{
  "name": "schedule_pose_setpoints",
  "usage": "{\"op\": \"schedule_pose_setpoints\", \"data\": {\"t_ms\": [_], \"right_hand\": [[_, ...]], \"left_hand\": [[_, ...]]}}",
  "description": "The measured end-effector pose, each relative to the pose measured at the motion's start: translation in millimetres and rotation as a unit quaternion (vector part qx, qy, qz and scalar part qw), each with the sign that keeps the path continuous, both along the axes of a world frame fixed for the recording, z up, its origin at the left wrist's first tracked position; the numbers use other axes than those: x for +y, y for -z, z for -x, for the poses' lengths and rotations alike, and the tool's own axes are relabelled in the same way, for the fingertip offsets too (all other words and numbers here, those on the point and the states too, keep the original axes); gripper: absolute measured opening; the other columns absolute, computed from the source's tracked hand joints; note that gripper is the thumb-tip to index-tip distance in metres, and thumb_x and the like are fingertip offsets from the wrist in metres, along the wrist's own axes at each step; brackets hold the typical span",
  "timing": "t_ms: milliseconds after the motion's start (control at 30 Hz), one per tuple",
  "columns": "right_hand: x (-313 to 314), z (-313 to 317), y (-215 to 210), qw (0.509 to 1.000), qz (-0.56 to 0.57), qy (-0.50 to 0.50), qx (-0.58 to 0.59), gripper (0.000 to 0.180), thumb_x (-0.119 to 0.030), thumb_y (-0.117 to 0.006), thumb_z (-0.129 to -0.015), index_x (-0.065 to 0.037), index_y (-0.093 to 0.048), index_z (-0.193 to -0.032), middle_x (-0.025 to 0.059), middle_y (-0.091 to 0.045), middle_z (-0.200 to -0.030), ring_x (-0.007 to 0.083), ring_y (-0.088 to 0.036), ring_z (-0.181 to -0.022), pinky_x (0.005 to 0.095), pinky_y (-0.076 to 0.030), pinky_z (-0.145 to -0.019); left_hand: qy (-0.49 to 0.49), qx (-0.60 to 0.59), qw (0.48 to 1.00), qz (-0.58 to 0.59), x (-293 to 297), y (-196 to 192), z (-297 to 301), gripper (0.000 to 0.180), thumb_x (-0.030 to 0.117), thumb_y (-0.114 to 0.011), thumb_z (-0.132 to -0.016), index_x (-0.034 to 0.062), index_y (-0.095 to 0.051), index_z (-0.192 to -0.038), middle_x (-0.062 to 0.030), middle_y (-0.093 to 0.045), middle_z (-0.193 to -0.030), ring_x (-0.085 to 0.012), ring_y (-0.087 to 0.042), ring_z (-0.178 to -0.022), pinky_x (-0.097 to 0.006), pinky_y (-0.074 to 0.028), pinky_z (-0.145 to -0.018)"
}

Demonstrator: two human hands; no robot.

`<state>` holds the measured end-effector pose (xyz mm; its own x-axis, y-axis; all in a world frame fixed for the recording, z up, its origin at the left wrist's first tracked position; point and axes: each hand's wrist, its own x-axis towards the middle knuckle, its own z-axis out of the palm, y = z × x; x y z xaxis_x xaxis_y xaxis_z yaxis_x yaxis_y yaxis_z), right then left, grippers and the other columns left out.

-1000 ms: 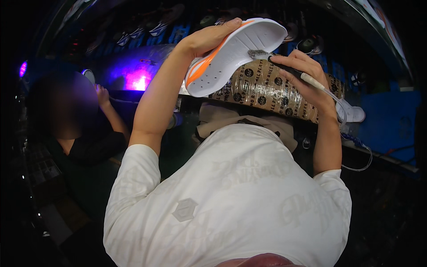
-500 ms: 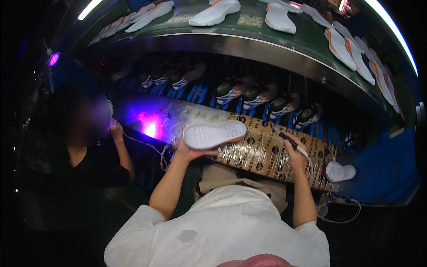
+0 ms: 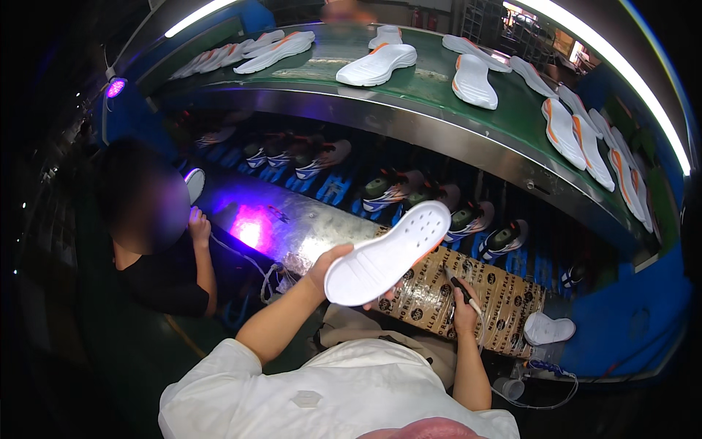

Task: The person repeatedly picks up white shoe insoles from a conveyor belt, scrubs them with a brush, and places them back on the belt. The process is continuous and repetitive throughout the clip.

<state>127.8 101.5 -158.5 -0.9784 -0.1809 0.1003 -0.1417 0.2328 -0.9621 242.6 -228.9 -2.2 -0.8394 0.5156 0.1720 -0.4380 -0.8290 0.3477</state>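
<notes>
Matt white foam-like shoe sole (image 3: 387, 254), smooth with moulded holes, patterned brown paper wrap (image 3: 468, 293) with a slight sheen, glossy brushed metal shelf edge (image 3: 409, 124), matt green conveyor belt (image 3: 431, 80), soft white cloth shirt (image 3: 329, 395)

Left hand (image 3: 327, 265) holds up a white shoe sole (image 3: 387, 254) (underside showing); right hand (image 3: 463, 313) grips a brush (image 3: 459, 286).

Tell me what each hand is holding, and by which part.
The left hand holds a white shoe sole by its lower end, fingers underneath, thumb on the edge. The right hand grips a thin brush-like tool by its handle.
</notes>
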Motion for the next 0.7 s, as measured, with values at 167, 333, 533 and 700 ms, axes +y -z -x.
{"op": "schedule_pose_setpoints", "data": {"t_ms": [167, 333, 533, 700], "right_hand": [[5.3, -3.7, 1.4, 1.000, -0.005, 0.006, -0.005, 0.032, -0.017, -0.069, -0.096, 0.000, -0.070, -0.124, 0.0083, -0.071, -0.101, 0.0165, -0.063, -0.081, 0.0314, -0.051, -0.077], [-1.1, 1.1, 2.8, 1.000, 0.005, -0.028, -0.003, 0.032, -0.018, -0.069, -0.097, 0.000, -0.071, -0.123, 0.0150, -0.073, -0.120, 0.0252, -0.067, -0.108, 0.0350, -0.051, -0.097], [4.0, 1.2, 8.4, 1.000, 0.009, -0.021, -0.017, 0.030, -0.015, -0.069, -0.096, 0.000, -0.071, -0.121, 0.0135, -0.072, -0.118, 0.0230, -0.067, -0.105, 0.0341, -0.051, -0.094], [-0.6, 0.8, 3.3, 0.999, -0.022, -0.021, -0.020, 0.029, -0.012, -0.068, -0.094, 0.000, -0.071, -0.120, 0.0155, -0.072, -0.115, 0.0270, -0.069, -0.104, 0.0348, -0.052, -0.092]], "left_hand": [[-0.151, 0.224, 0.948, 0.167, -31.1, -155.3, 103.7, 0.094, 0.072, -0.041, -0.096, 0.0044, -0.027, -0.160, -0.0404, -0.050, -0.136, -0.0470, -0.065, -0.113, -0.049, -0.063, -0.066], [-0.311, 0.228, 0.922, -0.012, -132.4, -234.3, 252.5, 0.100, 0.078, -0.019, -0.099, -0.0013, -0.014, -0.160, -0.0369, -0.025, -0.158, -0.0617, -0.033, -0.141, -0.059, -0.049, -0.108], [-0.654, 0.078, 0.609, 0.441, -190.1, -200.0, 259.2, 0.060, 0.040, -0.044, -0.108, -0.0141, -0.052, -0.131, -0.0290, -0.063, -0.125, -0.0417, -0.068, -0.111, -0.045, -0.058, -0.096], [-0.653, 0.022, 0.066, 0.754, -330.9, -190.8, 227.7, 0.042, 0.034, -0.062, -0.091, 0.0013, -0.070, -0.117, -0.0258, -0.071, -0.112, -0.0373, -0.070, -0.106, -0.052, -0.054, -0.090]]}}
